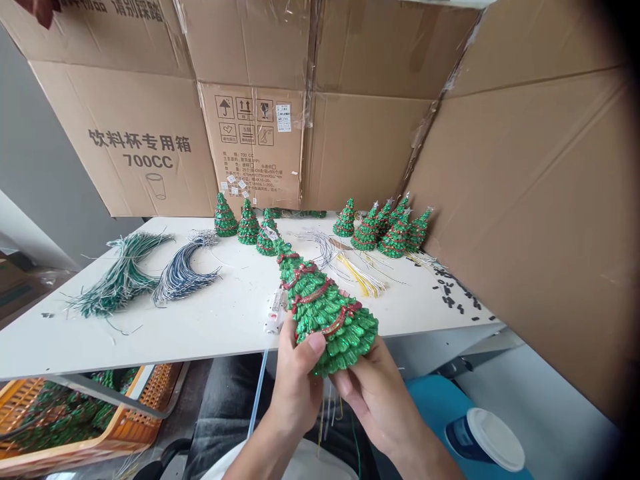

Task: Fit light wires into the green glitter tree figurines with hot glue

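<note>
A green Christmas tree figurine (325,307) with red garlands is held tilted over the table's front edge, its tip pointing away to the left. My left hand (300,367) is closed around its lower left side, thumb on the front. At the base, my right hand (375,393) grips from below and the right; some of its fingers are hidden under the tree. Thin yellow, white and green wires (330,413) hang down between my hands. Just left of the tree, a small white box with a label (274,312) lies at the table edge.
Several finished-looking trees (393,233) stand at the back of the white table (240,327). Bundles of green wires (125,273), blue wires (185,270) and yellow wires (367,280) lie there. Cardboard (370,147) walls the back and right. An orange crate (125,427) sits below left.
</note>
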### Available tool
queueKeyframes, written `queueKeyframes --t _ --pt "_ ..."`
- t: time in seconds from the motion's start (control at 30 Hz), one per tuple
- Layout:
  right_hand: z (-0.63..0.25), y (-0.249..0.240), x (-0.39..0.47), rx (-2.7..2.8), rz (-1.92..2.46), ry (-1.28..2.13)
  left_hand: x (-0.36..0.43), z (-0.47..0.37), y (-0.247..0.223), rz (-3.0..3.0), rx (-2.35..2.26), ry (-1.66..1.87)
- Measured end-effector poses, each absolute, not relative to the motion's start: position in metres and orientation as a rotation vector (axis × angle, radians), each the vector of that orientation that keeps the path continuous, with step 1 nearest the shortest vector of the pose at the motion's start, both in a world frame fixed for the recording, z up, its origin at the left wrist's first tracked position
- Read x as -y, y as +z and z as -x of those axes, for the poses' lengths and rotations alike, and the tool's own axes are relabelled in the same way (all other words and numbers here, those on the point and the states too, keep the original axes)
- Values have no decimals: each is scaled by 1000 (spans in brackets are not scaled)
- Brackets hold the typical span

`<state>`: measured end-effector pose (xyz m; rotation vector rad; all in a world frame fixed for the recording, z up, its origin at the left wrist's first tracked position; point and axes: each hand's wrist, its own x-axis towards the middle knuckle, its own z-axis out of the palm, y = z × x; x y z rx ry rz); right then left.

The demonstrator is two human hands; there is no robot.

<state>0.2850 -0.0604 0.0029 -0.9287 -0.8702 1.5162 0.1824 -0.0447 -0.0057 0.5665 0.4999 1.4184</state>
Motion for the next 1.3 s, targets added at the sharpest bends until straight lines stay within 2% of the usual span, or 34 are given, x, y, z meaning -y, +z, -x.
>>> queueKeyframes --t 0.53,0.9,1.07,1.3 --pt "-284 9 60 846 898 1525 43 -188 -12 -528 -531 1449" --pt "-295 8 58 920 895 1385 27 -149 -1 -1227 -605 1371" --pt "-298 4 59 985 871 1348 33 -147 0 -1151 -705 1553" --pt "-301 2 60 1082 848 1382 30 -137 -3 -1243 -816 1573"
